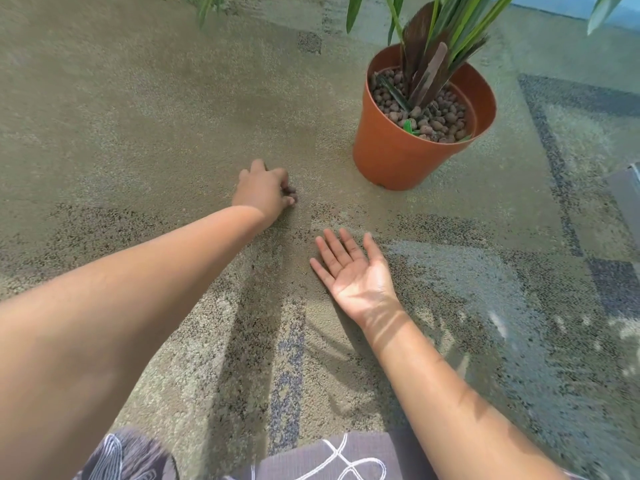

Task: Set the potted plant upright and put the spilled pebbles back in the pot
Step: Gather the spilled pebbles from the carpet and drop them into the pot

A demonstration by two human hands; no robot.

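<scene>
An orange plastic pot (398, 150) stands upright on the carpet at the upper right, with a green-leaved plant (436, 39) in it and brown clay pebbles (443, 123) filling its top. My left hand (265, 190) rests on the carpet left of the pot, fingers curled down around a few dark pebbles (292, 192) at its fingertips. My right hand (353, 271) lies below and to the right of it, palm up, fingers spread, nothing in it.
Patterned beige and grey carpet (156, 116) covers the floor. A grey object (627, 188) shows at the right edge. My patterned clothing (339, 459) fills the bottom edge. Leaf tips hang in at the top left (207, 5).
</scene>
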